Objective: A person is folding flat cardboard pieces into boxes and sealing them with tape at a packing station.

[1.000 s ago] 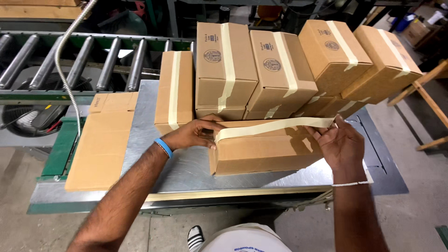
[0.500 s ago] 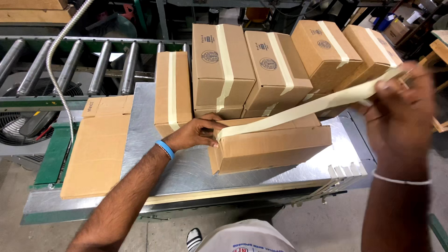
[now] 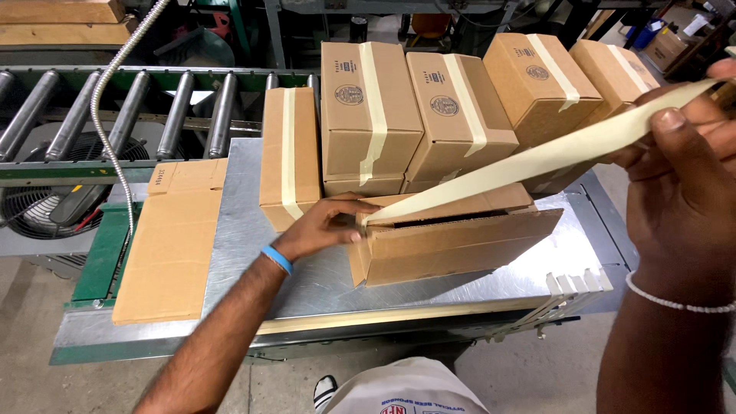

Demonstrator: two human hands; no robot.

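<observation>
On the metal surface, centre: one brown box, lying on its side, top flaps not fully shut, a dark slit showing between them

Left hand: fingers spread flat against the box's near-left corner, pinning the end of a tape strip there; blue wristband on the wrist; fingertips partly hidden behind the flap edge

Right hand: raised close to the camera at the right edge, thumb and fingers pinched on the far end of the strip; white bead bracelet; hand cut off by the frame edge, so the grip point is only partly seen

Tape strip: pale beige, stretched taut in a diagonal from the box corner up to the right hand; its upper end runs out of frame

Behind the box: row of sealed boxes, each with a beige strip down the middle, leaning against one another; bottoms of the middle ones hidden by the open box; one more sealed box stands apart on the left

Left of surface: flattened carton, lying flat, partly overhanging the edge

Far left: roller conveyor, cut off by the frame; grey flexible conduit crossing it; fan below, mostly hidden

Bottom edge: white shirt and one shoe, barely visible
</observation>
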